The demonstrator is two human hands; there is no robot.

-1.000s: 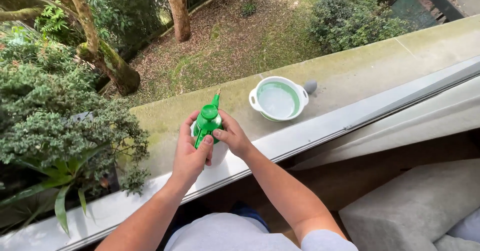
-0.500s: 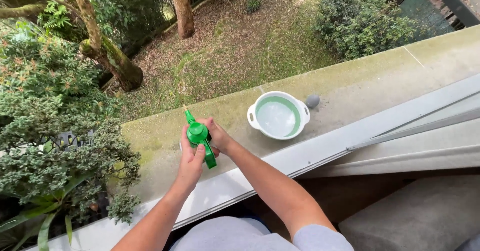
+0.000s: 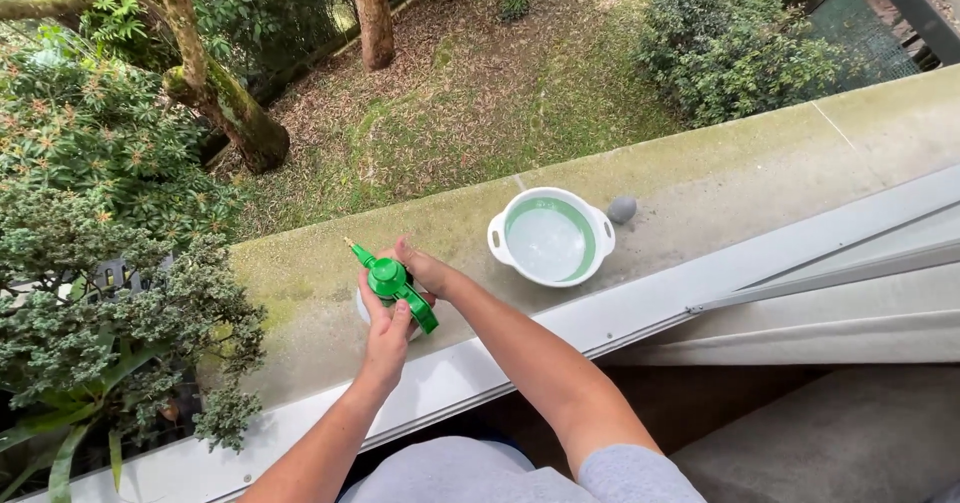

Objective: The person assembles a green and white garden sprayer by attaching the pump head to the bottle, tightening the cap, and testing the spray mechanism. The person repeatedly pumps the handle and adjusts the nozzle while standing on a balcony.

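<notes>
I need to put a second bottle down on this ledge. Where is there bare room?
The ledge is bare right of the grey stone, out to the frame edge. A smaller bare strip lies between the green spray bottle and the white bowl. It is crowded at the bottle, where the left hand and right hand meet.

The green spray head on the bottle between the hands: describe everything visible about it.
The green spray head looks like glossy plastic: a round cap, a thin nozzle pointing up-left and a flat trigger lever angling down-right. It sits atop a pale bottle, mostly hidden by the hands, standing on the concrete ledge. The left hand grips from below, fingers on the cap; the right hand touches it from behind. A white basin with green lining sits apart, to the right.
</notes>
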